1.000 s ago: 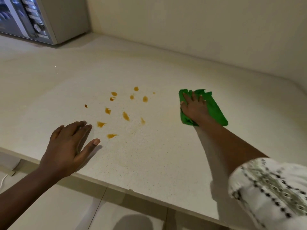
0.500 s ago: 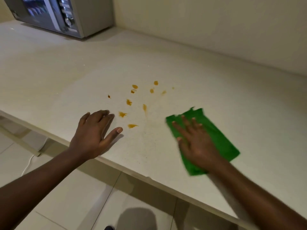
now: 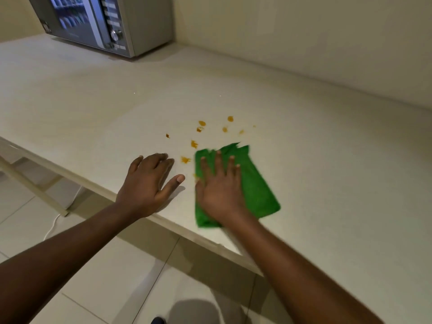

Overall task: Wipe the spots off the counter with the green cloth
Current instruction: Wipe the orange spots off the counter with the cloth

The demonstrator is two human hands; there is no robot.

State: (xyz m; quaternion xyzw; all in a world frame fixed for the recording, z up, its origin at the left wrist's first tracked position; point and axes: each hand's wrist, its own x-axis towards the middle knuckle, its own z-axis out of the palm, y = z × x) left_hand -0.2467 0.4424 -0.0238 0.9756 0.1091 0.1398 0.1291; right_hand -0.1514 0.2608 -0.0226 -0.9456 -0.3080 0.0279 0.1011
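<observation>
Pale counter meeting a cream wall, with a microwave at its far left corner and tiled floor below the front edge. Right hand lies flat, fingers spread, pressing the green cloth onto the counter near that edge. Orange spots are scattered just beyond and left of the cloth, the nearest one between the two hands. Left hand rests palm-down beside the cloth, fingers extended, holding nothing; nothing else crowds the spots
</observation>
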